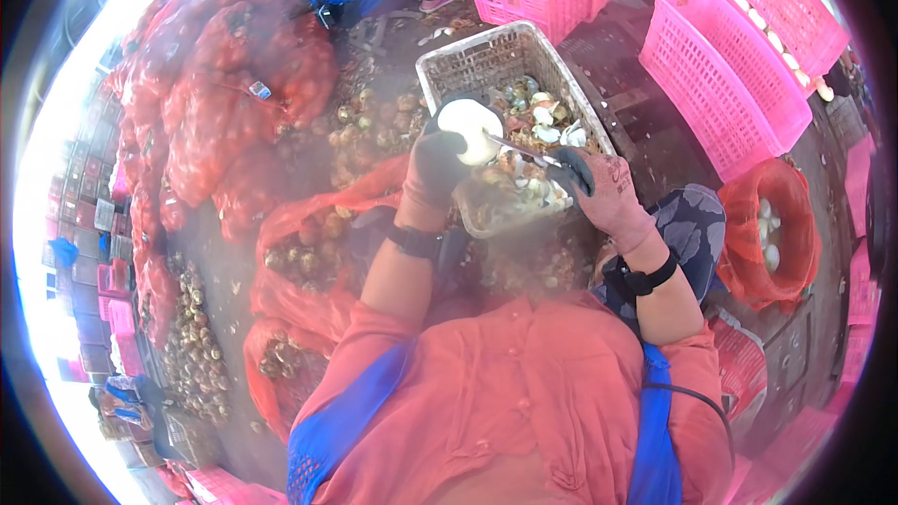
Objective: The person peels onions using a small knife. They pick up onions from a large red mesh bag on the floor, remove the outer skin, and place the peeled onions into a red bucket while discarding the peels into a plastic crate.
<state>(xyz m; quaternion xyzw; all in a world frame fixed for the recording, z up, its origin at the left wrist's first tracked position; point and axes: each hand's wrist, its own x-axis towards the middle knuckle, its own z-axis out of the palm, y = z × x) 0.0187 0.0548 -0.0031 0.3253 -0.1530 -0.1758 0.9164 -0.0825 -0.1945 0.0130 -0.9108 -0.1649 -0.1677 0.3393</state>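
A peeled white onion (471,127) is in my left hand (434,165), which wears a dark-palmed glove with its fingers wrapped round the onion's left side. My right hand (606,194), in a pink glove with dark fingertips, grips a small knife (524,150). The blade points left and its tip is at the onion's right side. Both hands are over a worn, pale plastic crate (466,45) holding onion skins and trimmed pieces (538,182). The handle is mostly hidden by my right fingers.
Red mesh sacks of onions (220,65) are piled at the far left. An opened sack (281,266) lies by my left arm. Pink crates (716,84) stand at the back right. A red mesh-lined container (762,266) with peeled onions is at my right. Loose onions (196,346) cover floor at left.
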